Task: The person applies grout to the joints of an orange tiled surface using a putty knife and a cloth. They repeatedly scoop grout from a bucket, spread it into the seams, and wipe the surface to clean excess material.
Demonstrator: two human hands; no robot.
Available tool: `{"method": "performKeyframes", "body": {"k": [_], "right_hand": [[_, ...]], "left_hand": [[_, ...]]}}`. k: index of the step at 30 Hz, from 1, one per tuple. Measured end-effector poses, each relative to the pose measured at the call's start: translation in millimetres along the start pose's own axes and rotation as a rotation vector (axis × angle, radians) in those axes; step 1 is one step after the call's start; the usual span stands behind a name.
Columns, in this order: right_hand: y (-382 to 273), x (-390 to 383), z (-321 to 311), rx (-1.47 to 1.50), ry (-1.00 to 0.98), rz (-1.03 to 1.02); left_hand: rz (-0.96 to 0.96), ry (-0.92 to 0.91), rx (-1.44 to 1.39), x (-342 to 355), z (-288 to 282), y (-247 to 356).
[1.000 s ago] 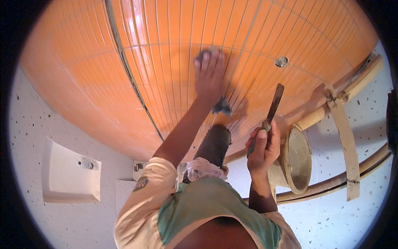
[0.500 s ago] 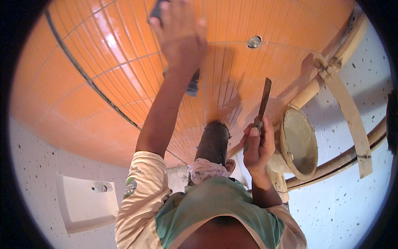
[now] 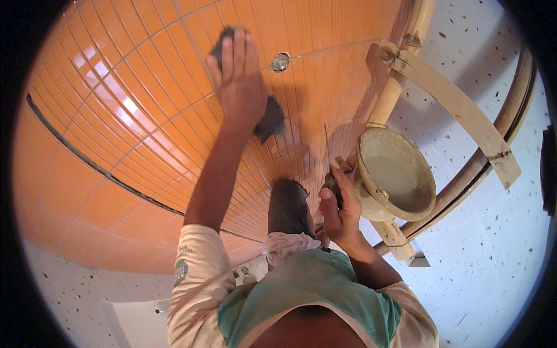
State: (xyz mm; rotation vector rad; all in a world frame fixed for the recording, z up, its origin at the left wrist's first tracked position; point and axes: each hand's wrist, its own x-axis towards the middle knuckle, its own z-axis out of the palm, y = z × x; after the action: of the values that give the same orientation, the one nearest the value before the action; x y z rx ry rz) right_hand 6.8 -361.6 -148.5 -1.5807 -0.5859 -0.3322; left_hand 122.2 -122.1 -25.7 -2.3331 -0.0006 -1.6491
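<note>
Pressing dark grey rag [image 3: 271,122] against grooved orange wall tiles [image 3: 191,116] with left hand [image 3: 241,93] open flat over it, near round wall cutout [image 3: 281,62]; gripping narrow-bladed scraper [image 3: 332,184] by handle in right hand [image 3: 342,209] with fingers curled, holding it near bucket [image 3: 371,203] of grey slurry [image 3: 397,174]

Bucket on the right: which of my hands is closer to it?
Right. Your right hand, holding a tool, is just left of the bucket; your left hand is farther up and left, over a dark rag on the tiles.
</note>
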Motion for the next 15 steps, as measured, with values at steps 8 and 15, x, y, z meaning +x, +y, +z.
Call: {"method": "performKeyframes", "body": {"k": [8,15], "right_hand": [[-2,4,-9,0.021,0.028,-0.041],[-7,-9,-12,0.080,-0.028,0.040]], "left_hand": [[0.257,-0.228,-0.033,-128,36,16],[0.085,0.072,-0.016,56,-12,0]]}}
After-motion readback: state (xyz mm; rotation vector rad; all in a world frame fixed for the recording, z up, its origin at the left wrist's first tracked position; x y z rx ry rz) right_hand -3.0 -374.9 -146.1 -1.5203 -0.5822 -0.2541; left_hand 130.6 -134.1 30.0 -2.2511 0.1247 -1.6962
